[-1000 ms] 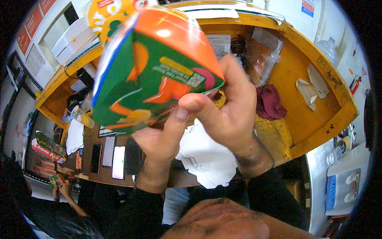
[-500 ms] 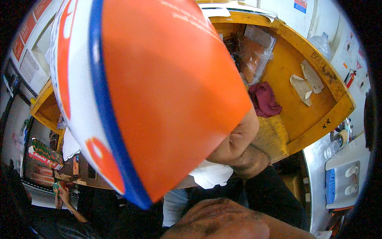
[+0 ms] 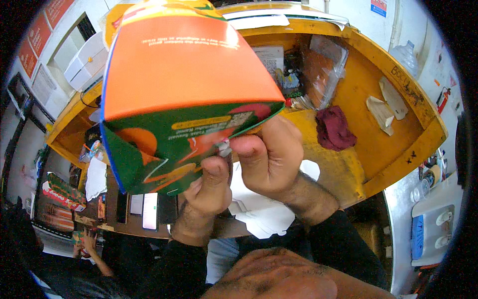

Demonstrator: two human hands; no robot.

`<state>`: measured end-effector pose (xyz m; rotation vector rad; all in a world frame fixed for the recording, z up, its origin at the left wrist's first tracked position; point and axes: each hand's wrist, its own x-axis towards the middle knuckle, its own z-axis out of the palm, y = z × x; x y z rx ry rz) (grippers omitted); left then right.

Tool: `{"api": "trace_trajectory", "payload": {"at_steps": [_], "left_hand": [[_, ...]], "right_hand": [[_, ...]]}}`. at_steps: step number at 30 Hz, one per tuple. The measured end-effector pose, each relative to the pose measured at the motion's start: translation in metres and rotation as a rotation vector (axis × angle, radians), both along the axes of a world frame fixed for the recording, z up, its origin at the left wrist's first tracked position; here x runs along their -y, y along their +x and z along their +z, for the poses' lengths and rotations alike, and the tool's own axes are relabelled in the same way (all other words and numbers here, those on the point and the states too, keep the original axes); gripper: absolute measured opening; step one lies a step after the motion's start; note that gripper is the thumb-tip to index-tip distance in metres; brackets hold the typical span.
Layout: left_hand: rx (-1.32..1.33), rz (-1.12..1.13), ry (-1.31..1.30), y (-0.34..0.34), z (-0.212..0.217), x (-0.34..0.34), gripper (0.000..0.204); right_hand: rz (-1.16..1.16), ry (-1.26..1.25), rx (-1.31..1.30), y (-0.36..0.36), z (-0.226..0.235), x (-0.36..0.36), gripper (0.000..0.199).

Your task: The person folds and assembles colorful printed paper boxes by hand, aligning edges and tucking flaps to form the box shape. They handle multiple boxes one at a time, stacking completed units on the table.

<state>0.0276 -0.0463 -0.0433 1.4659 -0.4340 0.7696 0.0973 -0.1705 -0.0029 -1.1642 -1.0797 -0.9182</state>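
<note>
A person is holding an orange-and-green printed carton [image 3: 184, 94] up close to the head camera, above a yellow wooden counter [image 3: 348, 164]. The left hand [image 3: 211, 187] is pinching the carton's lower green panel with its thumb, while the right hand [image 3: 271, 157] is closing thumb and fingers on the same lower edge, both hands gripping the box with fingers drawn in. A maroon cloth [image 3: 334, 128] is lying on the counter just right of the hands, and white paper [image 3: 259, 209] is showing below them. The work appears to be at the stage of working the bottom flap; that would seem to call for a firm, steady pinch at the seam.
</note>
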Motion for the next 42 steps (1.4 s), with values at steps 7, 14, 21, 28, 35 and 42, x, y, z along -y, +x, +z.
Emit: {"api": "trace_trajectory", "payload": {"at_steps": [7,14,21,28,35,42], "left_hand": [[0.038,-0.271,-0.138,-0.008,0.026,-0.013,0.090],[0.010,-0.738,-0.185,0.000,0.030,-0.015,0.104],[0.072,-0.609,-0.198,-0.002,0.038,-0.022,0.120],[0.002,-0.054,0.155,-0.004,0.048,-0.025,0.049],[-0.174,-0.066,0.179,-0.014,0.054,-0.022,0.039],[-0.102,0.064,0.393,-0.019,0.058,-0.028,0.025]], "right_hand": [[0.552,-0.004,-0.327,0.031,0.017,0.027,0.110],[0.669,-0.183,-0.554,0.011,0.031,0.048,0.124],[0.433,-0.378,-0.365,0.020,0.026,0.050,0.107],[-0.156,-0.631,0.057,0.023,0.026,0.055,0.093],[-0.204,-0.487,0.306,0.032,0.038,0.054,0.072],[-0.130,-0.468,0.280,0.029,0.031,0.046,0.069]]}}
